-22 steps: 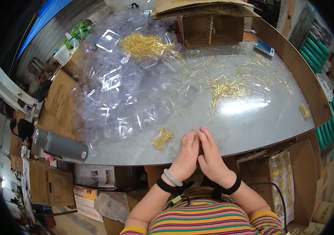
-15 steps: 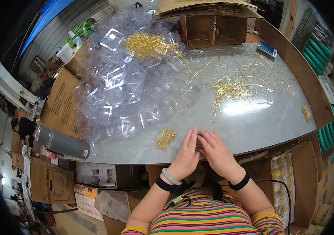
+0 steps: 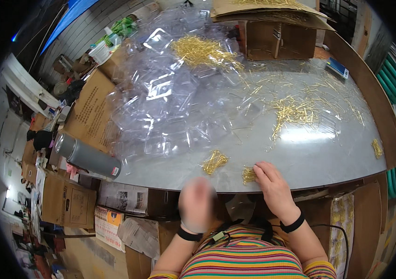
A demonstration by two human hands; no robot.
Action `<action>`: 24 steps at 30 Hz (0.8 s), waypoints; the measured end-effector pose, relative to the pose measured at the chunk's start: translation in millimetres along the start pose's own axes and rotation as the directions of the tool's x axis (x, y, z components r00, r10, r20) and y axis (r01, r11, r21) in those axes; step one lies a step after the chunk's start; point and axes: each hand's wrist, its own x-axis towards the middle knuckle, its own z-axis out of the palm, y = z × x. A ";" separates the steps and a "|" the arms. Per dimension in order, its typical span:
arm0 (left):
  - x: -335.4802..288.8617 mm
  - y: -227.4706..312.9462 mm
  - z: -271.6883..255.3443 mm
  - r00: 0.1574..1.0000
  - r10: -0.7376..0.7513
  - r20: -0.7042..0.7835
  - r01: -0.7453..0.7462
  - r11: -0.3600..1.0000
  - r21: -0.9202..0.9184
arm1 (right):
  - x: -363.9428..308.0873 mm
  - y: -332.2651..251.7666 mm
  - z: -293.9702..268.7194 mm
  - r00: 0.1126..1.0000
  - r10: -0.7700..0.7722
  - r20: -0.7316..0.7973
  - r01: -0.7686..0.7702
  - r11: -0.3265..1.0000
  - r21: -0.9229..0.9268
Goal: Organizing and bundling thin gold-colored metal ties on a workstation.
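Observation:
At the table's front edge, my right hand [image 3: 274, 188] has its fingers closed against a small bundle of gold wire hooks [image 3: 248, 175]; its thumb is hidden. My left hand [image 3: 197, 204] is off the table's front edge, apart from the right, its fingers smeared and unreadable. Another bundle of gold wire hooks [image 3: 215, 162] lies on the table to the left of the held one. Farther back is a loose scatter of gold wire hooks [image 3: 295, 111]. A third small bundle [image 3: 377, 148] sits by the right edge.
Clear plastic boxes [image 3: 156, 111] pile over the table's left side, with a heap of gold wire hooks [image 3: 202, 51] on top. A grey bottle [image 3: 88, 157] lies at the left edge. An open cardboard box [image 3: 295, 42] and a blue packet [image 3: 337, 68] are at the back.
My hands were together around something at the front edge. Now the left has drawn back toward me, and the right is at a wire bundle on the table. The view has shifted leftward.

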 end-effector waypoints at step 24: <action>-29.1 -8.5 -30.3 0.427 -0.194 0.883 0.846 0.430 -0.315 | 0.7 -6.9 -1.2 0.993 -0.014 0.116 0.025 0.995 -0.097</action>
